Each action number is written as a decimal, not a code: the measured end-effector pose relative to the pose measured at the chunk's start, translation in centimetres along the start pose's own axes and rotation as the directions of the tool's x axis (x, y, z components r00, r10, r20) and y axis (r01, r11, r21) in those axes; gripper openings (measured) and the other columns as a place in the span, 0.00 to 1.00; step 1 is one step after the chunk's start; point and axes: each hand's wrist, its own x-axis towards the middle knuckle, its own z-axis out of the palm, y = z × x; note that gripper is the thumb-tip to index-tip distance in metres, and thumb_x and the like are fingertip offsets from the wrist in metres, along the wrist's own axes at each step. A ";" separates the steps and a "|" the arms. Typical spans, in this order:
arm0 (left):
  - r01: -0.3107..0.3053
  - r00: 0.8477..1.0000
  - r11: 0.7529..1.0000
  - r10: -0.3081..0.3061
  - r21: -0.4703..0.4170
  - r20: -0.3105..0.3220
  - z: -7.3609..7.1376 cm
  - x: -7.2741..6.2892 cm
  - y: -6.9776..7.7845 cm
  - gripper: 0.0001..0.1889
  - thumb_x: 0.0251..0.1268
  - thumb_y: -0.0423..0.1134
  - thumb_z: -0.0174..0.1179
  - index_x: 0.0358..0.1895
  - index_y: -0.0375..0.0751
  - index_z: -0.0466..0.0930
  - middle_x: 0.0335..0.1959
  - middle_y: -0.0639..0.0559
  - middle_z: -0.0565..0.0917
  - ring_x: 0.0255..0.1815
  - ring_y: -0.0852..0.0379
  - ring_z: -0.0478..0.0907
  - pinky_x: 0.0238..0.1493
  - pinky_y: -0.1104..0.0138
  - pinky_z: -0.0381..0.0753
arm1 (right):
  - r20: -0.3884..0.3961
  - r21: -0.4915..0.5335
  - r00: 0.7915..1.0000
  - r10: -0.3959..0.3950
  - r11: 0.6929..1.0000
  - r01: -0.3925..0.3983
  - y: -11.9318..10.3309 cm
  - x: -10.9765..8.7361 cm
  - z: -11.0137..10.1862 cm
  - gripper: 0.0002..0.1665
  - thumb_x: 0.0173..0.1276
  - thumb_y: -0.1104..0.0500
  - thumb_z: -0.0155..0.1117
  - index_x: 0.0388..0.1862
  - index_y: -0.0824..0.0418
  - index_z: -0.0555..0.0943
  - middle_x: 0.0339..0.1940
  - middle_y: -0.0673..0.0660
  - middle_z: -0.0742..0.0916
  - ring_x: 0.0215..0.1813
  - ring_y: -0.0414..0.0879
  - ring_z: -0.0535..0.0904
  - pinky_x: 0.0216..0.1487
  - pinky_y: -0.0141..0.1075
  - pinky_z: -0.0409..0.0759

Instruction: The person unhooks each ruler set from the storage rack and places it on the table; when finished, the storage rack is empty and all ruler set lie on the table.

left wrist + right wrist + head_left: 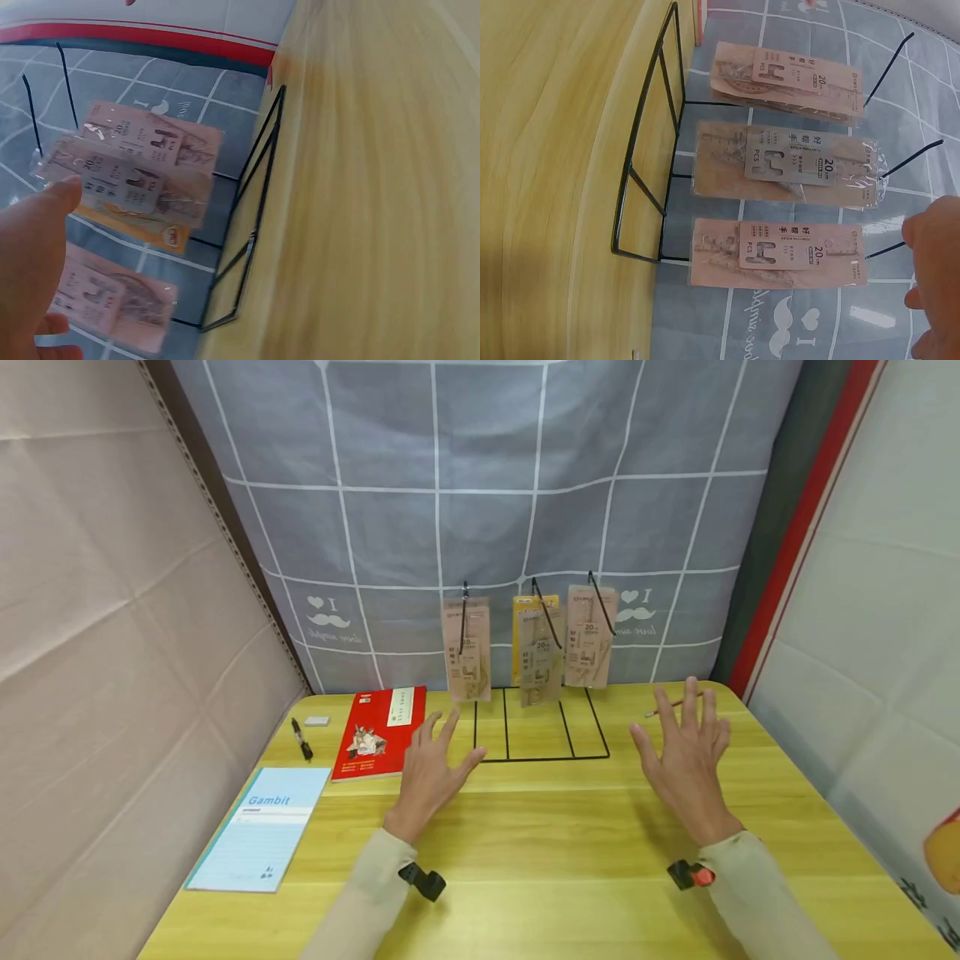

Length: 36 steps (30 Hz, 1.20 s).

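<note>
My left hand [431,777] is held over the table with its fingers spread, close to the red booklet [375,739] and the black wire rack [551,759]. Nothing is in it. To the right, my right hand [690,768] is also empty, fingers apart, beside a thin pencil [653,713] it partly hides. Between and beyond the hands, pink packs of rulers hang on the rack's hooks: a left pack [467,664], a middle pack [542,672] and a right pack [591,639]. Behind the middle one shows a yellow pack [518,652]. Both hands are apart from the packs.
At the table's left lie a pale blue notebook [262,839], a black pen [302,741] and a white eraser [317,722]. A grey checked cloth [390,535] hangs behind the rack. Pale cloth walls [135,610] close off both sides.
</note>
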 end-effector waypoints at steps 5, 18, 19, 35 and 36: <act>0.075 0.993 0.994 -0.067 -0.079 0.097 2.1 0.3 -0.5 0.41 0.70 0.68 0.57 0.81 0.56 0.62 0.74 0.39 0.70 0.70 0.38 0.69 0.63 0.42 0.75 | 0.001 0.045 1.000 -0.007 0.999 0.007 -0.3 0.0 0.2 0.39 0.81 0.42 0.52 0.81 0.62 0.63 0.87 0.68 0.46 0.87 0.69 0.34 0.75 0.76 0.34; 0.224 0.954 0.971 -0.201 -0.088 0.221 6.0 1.9 -1.2 0.39 0.71 0.66 0.58 0.79 0.51 0.68 0.71 0.35 0.70 0.63 0.36 0.67 0.56 0.46 0.70 | -0.041 0.081 0.999 -0.032 0.996 0.035 -0.5 -0.5 0.6 0.29 0.79 0.48 0.59 0.69 0.66 0.76 0.86 0.70 0.56 0.86 0.71 0.42 0.72 0.76 0.41; 0.229 0.952 0.969 -0.204 -0.088 0.227 6.3 2.1 -1.3 0.39 0.71 0.66 0.59 0.79 0.51 0.67 0.70 0.35 0.70 0.61 0.37 0.67 0.55 0.47 0.69 | -0.042 0.078 0.999 -0.031 0.996 0.035 -0.5 -0.5 0.6 0.29 0.79 0.49 0.60 0.69 0.66 0.76 0.85 0.70 0.56 0.85 0.71 0.43 0.72 0.76 0.41; 0.246 0.939 0.969 -0.236 -0.011 0.251 8.3 3.3 -2.1 0.36 0.72 0.61 0.61 0.78 0.51 0.69 0.66 0.37 0.69 0.51 0.42 0.62 0.45 0.56 0.57 | -0.006 0.050 0.999 -0.038 0.998 0.039 -0.4 0.0 0.7 0.30 0.76 0.50 0.64 0.69 0.66 0.76 0.83 0.73 0.60 0.84 0.73 0.47 0.72 0.76 0.44; 0.243 0.940 0.970 -0.233 -0.010 0.248 8.3 3.3 -2.0 0.35 0.72 0.61 0.61 0.78 0.51 0.70 0.67 0.37 0.69 0.52 0.42 0.62 0.46 0.55 0.57 | 0.001 0.055 0.999 -0.037 0.998 0.037 -0.4 0.0 0.7 0.30 0.76 0.50 0.64 0.69 0.66 0.75 0.83 0.74 0.60 0.83 0.74 0.49 0.71 0.76 0.46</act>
